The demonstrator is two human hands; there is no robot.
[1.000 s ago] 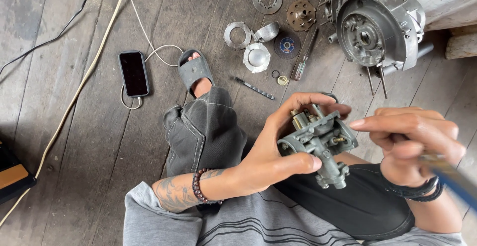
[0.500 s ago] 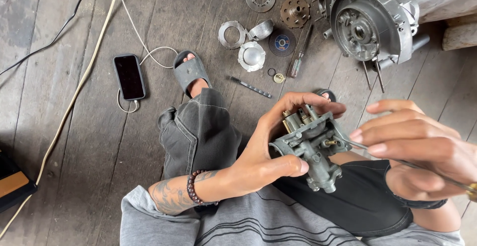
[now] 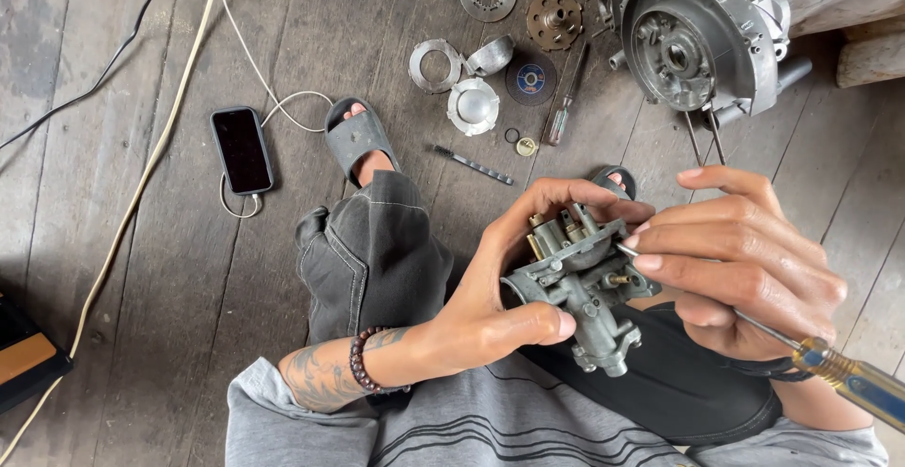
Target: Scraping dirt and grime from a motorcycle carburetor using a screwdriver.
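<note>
The carburetor point(image 3: 580, 283) is clasped in the left hand point(image 3: 500, 307), while the screwdriver point(image 3: 830, 365), now gripped lower by the right hand point(image 3: 745, 264), is brought tip-first against its body.

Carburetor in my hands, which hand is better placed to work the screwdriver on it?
Right. Your right hand already holds the screwdriver, its tip at the carburetor, while the left hand is wrapped around the body, steadying it.
</note>
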